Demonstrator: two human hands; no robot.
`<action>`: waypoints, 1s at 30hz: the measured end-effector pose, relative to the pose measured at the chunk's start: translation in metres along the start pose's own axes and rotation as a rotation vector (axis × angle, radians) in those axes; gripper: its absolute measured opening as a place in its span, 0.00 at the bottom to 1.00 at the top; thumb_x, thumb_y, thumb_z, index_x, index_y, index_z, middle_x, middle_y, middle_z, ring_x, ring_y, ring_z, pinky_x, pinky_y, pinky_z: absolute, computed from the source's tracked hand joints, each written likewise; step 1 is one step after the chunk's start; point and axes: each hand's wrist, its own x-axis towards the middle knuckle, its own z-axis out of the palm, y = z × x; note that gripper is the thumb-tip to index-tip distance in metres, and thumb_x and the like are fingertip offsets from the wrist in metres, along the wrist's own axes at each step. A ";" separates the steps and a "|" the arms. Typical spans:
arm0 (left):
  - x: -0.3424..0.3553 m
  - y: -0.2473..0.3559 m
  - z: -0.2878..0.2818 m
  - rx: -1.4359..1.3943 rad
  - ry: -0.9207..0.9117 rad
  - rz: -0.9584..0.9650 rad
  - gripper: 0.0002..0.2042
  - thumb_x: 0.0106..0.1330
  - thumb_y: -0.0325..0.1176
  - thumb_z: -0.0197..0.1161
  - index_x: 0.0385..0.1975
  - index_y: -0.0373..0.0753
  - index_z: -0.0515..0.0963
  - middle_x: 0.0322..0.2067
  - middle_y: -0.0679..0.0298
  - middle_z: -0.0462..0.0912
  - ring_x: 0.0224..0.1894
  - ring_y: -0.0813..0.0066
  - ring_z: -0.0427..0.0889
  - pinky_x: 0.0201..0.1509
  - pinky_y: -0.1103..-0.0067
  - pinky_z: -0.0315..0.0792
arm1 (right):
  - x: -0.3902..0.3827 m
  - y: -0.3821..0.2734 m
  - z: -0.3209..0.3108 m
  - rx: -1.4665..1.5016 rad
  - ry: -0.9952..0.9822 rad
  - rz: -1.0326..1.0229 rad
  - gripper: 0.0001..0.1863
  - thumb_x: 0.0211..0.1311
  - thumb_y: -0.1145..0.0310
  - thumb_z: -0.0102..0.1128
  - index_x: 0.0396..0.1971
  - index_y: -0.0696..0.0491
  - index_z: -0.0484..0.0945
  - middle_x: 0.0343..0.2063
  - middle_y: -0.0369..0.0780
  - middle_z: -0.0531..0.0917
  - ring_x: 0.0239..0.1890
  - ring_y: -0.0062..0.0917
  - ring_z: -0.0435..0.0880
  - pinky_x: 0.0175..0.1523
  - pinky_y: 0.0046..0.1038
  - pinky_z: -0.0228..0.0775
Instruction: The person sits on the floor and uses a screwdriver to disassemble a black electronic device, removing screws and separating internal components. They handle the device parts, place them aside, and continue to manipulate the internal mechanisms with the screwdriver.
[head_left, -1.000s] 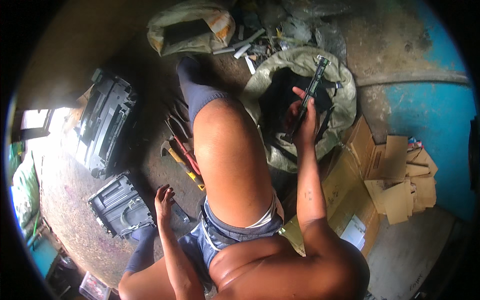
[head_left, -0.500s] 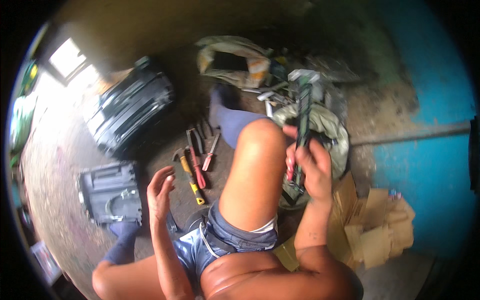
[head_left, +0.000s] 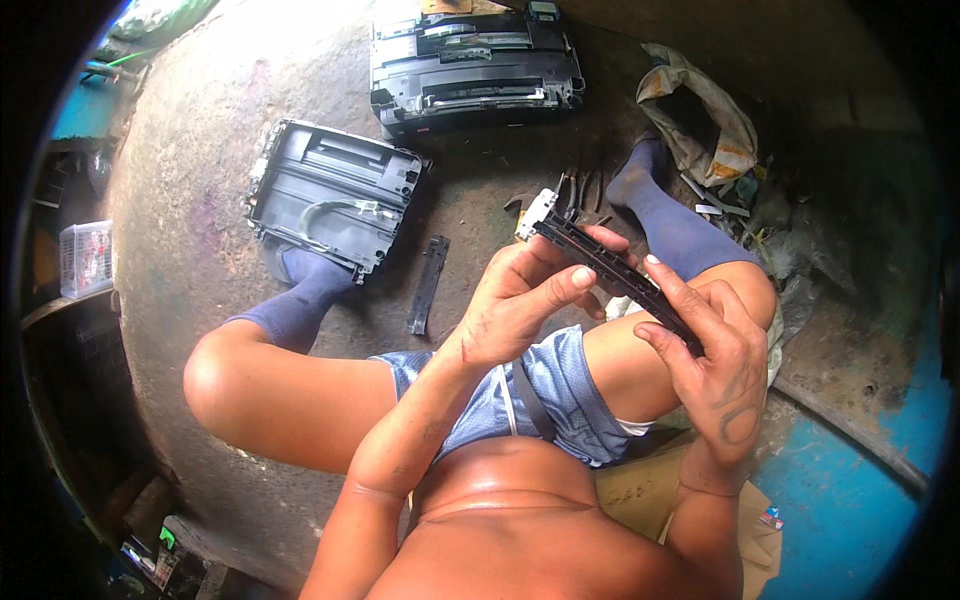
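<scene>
A long, narrow black plastic part [head_left: 615, 268] with a white piece at its upper end, like a strip out of a machine, slants between my hands above my lap. My left hand [head_left: 530, 295] grips it close to the white end, thumb on the near side and fingers behind. My right hand [head_left: 718, 365] is closed round its lower end, fingers along the far edge. A flat black strip [head_left: 428, 285] lies on the floor left of my left hand. Tool handles [head_left: 572, 192] show beyond the part, mostly hidden by it.
A grey plastic tray [head_left: 325, 190] rests by my left foot, a curved cable in it. Beyond stands a black machine body [head_left: 475, 75], printer-like. An open sack [head_left: 745, 145] and scraps lie far right, cardboard [head_left: 640, 490] beside my right hip, a white basket [head_left: 87, 258] far left.
The view has swung left. My right hand held the black part upright alone, and my left hand was empty; now the part is lowered across my lap with both hands on it.
</scene>
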 end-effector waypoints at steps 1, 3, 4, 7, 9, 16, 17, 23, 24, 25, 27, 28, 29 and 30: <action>0.000 -0.001 0.000 -0.019 0.005 0.005 0.19 0.77 0.33 0.60 0.63 0.29 0.73 0.58 0.49 0.81 0.57 0.65 0.84 0.48 0.73 0.84 | 0.001 0.000 0.000 -0.010 0.007 -0.012 0.33 0.50 0.72 0.78 0.61 0.45 0.83 0.29 0.41 0.79 0.29 0.28 0.80 0.37 0.32 0.72; 0.000 0.001 0.003 -0.068 0.018 -0.011 0.19 0.76 0.34 0.61 0.62 0.31 0.75 0.56 0.54 0.82 0.55 0.70 0.82 0.50 0.74 0.82 | 0.002 0.000 0.000 -0.025 0.012 -0.019 0.33 0.50 0.70 0.78 0.61 0.44 0.83 0.29 0.41 0.77 0.29 0.29 0.79 0.37 0.34 0.72; 0.000 0.001 0.003 -0.093 0.024 -0.019 0.19 0.76 0.34 0.62 0.62 0.32 0.75 0.55 0.57 0.82 0.54 0.72 0.81 0.51 0.74 0.81 | 0.003 -0.001 0.000 -0.031 0.009 -0.016 0.32 0.51 0.68 0.78 0.61 0.44 0.83 0.29 0.40 0.76 0.29 0.29 0.78 0.38 0.35 0.72; 0.000 0.001 0.001 -0.092 0.034 -0.030 0.19 0.76 0.34 0.62 0.62 0.32 0.75 0.56 0.57 0.82 0.54 0.72 0.81 0.51 0.74 0.81 | 0.005 0.001 0.001 -0.059 0.018 -0.031 0.32 0.51 0.66 0.78 0.60 0.43 0.83 0.29 0.39 0.74 0.29 0.29 0.78 0.37 0.36 0.72; 0.001 0.000 0.001 -0.085 0.048 -0.009 0.20 0.76 0.33 0.61 0.63 0.29 0.73 0.57 0.51 0.81 0.52 0.70 0.84 0.49 0.74 0.83 | 0.007 0.002 0.003 -0.073 0.031 -0.040 0.32 0.50 0.66 0.78 0.60 0.42 0.84 0.29 0.39 0.75 0.29 0.29 0.78 0.36 0.36 0.72; -0.001 0.009 0.007 -0.028 0.133 -0.010 0.19 0.75 0.29 0.58 0.61 0.25 0.74 0.56 0.50 0.81 0.48 0.68 0.86 0.49 0.73 0.85 | 0.010 -0.005 0.007 -0.125 0.095 -0.020 0.34 0.43 0.74 0.80 0.57 0.42 0.86 0.26 0.39 0.73 0.28 0.27 0.77 0.35 0.34 0.71; -0.001 0.008 0.007 -0.038 0.141 0.002 0.18 0.75 0.29 0.58 0.60 0.25 0.74 0.56 0.50 0.81 0.48 0.68 0.86 0.48 0.72 0.85 | 0.010 -0.005 0.008 -0.134 0.103 -0.031 0.35 0.42 0.74 0.80 0.56 0.42 0.86 0.26 0.38 0.73 0.28 0.27 0.77 0.35 0.34 0.71; 0.000 0.010 0.015 -0.047 0.234 0.001 0.14 0.74 0.27 0.59 0.55 0.27 0.78 0.50 0.52 0.84 0.46 0.70 0.86 0.48 0.73 0.85 | 0.011 -0.005 0.012 -0.200 0.141 -0.084 0.36 0.39 0.76 0.80 0.55 0.39 0.87 0.27 0.37 0.74 0.29 0.25 0.79 0.33 0.34 0.72; 0.000 0.012 0.017 -0.050 0.251 0.003 0.13 0.74 0.27 0.59 0.54 0.28 0.79 0.46 0.55 0.86 0.44 0.73 0.86 0.48 0.75 0.84 | 0.012 -0.004 0.013 -0.207 0.143 -0.092 0.36 0.38 0.77 0.80 0.55 0.39 0.87 0.27 0.37 0.74 0.29 0.25 0.79 0.32 0.34 0.72; -0.001 0.013 0.018 -0.053 0.268 0.006 0.13 0.74 0.27 0.59 0.53 0.30 0.80 0.41 0.58 0.88 0.42 0.75 0.86 0.47 0.76 0.84 | 0.012 -0.003 0.014 -0.214 0.145 -0.100 0.36 0.38 0.77 0.80 0.55 0.39 0.87 0.27 0.36 0.74 0.29 0.25 0.79 0.32 0.33 0.72; -0.002 0.013 0.018 -0.019 0.279 0.022 0.12 0.73 0.27 0.59 0.53 0.30 0.81 0.40 0.58 0.88 0.42 0.75 0.86 0.49 0.76 0.83 | 0.011 -0.003 0.016 -0.218 0.157 -0.112 0.36 0.38 0.77 0.80 0.55 0.39 0.87 0.27 0.36 0.74 0.29 0.25 0.79 0.32 0.33 0.72; -0.003 0.013 0.018 -0.001 0.285 0.030 0.12 0.73 0.27 0.59 0.52 0.31 0.81 0.40 0.59 0.88 0.42 0.75 0.86 0.49 0.76 0.83 | 0.010 -0.003 0.017 -0.216 0.167 -0.114 0.36 0.38 0.77 0.80 0.55 0.39 0.87 0.28 0.36 0.74 0.30 0.25 0.79 0.33 0.33 0.72; -0.003 0.013 0.017 0.001 0.282 0.037 0.12 0.73 0.27 0.59 0.52 0.31 0.81 0.40 0.59 0.88 0.42 0.75 0.86 0.50 0.76 0.83 | 0.010 -0.004 0.018 -0.214 0.177 -0.115 0.37 0.37 0.77 0.81 0.55 0.39 0.87 0.28 0.36 0.74 0.30 0.25 0.78 0.33 0.33 0.72; -0.003 0.013 0.017 0.006 0.279 0.045 0.12 0.73 0.27 0.59 0.52 0.31 0.81 0.39 0.59 0.88 0.42 0.75 0.86 0.50 0.76 0.83 | 0.011 -0.003 0.019 -0.231 0.186 -0.144 0.36 0.38 0.76 0.81 0.55 0.39 0.87 0.28 0.35 0.73 0.28 0.24 0.78 0.32 0.34 0.72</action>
